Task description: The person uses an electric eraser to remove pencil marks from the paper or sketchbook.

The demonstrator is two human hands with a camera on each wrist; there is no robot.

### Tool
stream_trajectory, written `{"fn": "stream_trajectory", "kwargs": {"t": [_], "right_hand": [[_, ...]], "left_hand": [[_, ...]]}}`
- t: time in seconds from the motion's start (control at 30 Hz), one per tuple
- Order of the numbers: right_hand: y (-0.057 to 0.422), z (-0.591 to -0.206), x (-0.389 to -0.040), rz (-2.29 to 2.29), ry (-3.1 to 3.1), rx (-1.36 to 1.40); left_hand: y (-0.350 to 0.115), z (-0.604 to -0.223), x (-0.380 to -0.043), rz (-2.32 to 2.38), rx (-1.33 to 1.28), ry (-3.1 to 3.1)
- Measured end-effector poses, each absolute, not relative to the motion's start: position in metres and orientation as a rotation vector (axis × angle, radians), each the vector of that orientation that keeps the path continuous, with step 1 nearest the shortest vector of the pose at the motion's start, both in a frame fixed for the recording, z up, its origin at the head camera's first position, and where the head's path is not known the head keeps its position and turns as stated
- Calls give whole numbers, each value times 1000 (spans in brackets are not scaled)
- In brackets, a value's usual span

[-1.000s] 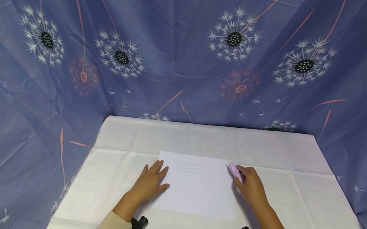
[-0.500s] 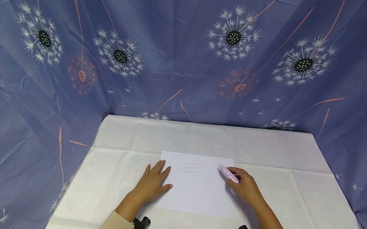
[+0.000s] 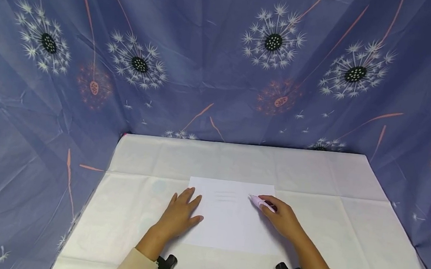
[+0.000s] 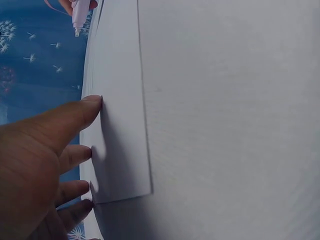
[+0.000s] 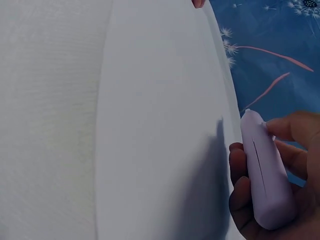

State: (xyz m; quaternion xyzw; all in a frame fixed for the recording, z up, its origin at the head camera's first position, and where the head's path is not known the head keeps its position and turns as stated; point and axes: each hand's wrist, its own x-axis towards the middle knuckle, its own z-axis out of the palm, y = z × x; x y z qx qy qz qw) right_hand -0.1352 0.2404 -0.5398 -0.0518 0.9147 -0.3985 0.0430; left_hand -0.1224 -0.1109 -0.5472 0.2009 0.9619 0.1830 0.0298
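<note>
L hand flat w/ fingers spread, holding nothing; fingertips & thumb rest on L margin of white sheet. Prob. placed there to stop sheet sliding, palm kept off to the side so the middle is uncovered. Black mount at L wrist, tan sleeve behind it.

Sheet lies flat on white tablecloth, roughly mid-table, btwn the two hands; within easy reach of both, I'd guess why it's there. Faint grey lines on its upper L part, just R of L fingertips, not covered by them.

Lilac tool, pen-like but fat, over R part of sheet, tip pointing up-L twd the lines. Tip appears raised: L wrist view has it against the blue curtain, and shadow falls apart from it. Exact gap n/a.

R hand grasps the tool, fingers wrapped round barrel, one digit by a small nub near front, prob. for control of the tip. Held from R side, so forearm stays mostly off sheet.
</note>
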Motion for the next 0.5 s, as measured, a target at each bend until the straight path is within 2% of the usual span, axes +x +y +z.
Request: {"fn": "stream_trajectory", "kwargs": {"t": [0.5], "right_hand": [[221, -545, -139, -1217, 2797, -275]], "left_hand": [[-115, -552, -123, 620, 612, 2932]]}}
